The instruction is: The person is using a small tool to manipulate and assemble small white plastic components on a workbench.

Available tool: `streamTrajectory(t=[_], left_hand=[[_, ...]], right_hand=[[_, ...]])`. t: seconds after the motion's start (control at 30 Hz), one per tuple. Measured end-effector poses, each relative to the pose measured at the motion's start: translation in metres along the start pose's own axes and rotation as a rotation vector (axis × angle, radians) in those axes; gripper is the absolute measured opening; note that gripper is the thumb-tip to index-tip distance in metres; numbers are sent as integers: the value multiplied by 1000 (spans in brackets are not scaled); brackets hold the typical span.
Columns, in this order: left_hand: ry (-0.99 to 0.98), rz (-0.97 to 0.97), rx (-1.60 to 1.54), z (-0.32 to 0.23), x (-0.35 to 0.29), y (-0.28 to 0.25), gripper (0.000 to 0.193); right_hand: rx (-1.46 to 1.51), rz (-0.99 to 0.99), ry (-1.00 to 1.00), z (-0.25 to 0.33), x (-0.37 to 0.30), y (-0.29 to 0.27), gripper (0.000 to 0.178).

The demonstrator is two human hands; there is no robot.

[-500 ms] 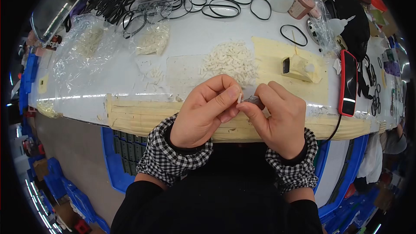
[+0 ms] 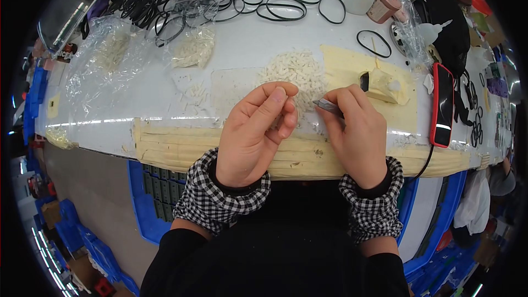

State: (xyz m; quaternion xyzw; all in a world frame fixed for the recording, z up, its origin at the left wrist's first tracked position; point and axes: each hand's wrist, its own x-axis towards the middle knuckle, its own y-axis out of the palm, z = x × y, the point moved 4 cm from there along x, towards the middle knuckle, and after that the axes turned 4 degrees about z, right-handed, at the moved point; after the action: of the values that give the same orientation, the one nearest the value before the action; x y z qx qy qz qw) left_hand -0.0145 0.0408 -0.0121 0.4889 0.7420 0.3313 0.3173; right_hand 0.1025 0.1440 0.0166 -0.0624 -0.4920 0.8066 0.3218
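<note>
My left hand (image 2: 256, 126) is closed, its thumb and index finger pinched together in front of the pile. Whatever those fingertips hold, if anything, is hidden. My right hand (image 2: 357, 132) grips a small grey blade (image 2: 328, 106) between thumb and fingers, its pointed tip toward the left hand. A gap separates the two hands. Just beyond them lies a heap of short white plastic pieces (image 2: 294, 71). A few loose white pieces (image 2: 195, 98) are scattered left of my left hand.
Clear bags of white pieces (image 2: 193, 48) lie at the left, black rubber rings (image 2: 280, 9) at the back. A yellow taped block (image 2: 385, 87) and a red-cased phone (image 2: 441, 104) sit at the right. Yellow tape (image 2: 231, 146) covers the table's front edge. Blue crates (image 2: 144, 209) stand below.
The hands have drawn apart and moved slightly farther from me. The blade has left the small white piece that was at my left fingertips; that piece no longer shows.
</note>
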Motion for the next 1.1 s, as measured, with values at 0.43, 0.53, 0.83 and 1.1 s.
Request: streamTrajectory(t=[0.43, 0.53, 0.83, 1.1], left_hand=[[-75, 53, 193, 0, -2, 10, 16], [-103, 81, 255, 0, -3, 11, 15], [-104, 49, 195, 0, -2, 5, 16], [-100, 81, 186, 0, -2, 4, 15]], right_hand=[[351, 55, -73, 17, 2, -22, 19], [406, 61, -94, 22, 2, -22, 17], [468, 2, -94, 22, 3, -24, 16], [387, -108, -210, 30, 1, -22, 20]])
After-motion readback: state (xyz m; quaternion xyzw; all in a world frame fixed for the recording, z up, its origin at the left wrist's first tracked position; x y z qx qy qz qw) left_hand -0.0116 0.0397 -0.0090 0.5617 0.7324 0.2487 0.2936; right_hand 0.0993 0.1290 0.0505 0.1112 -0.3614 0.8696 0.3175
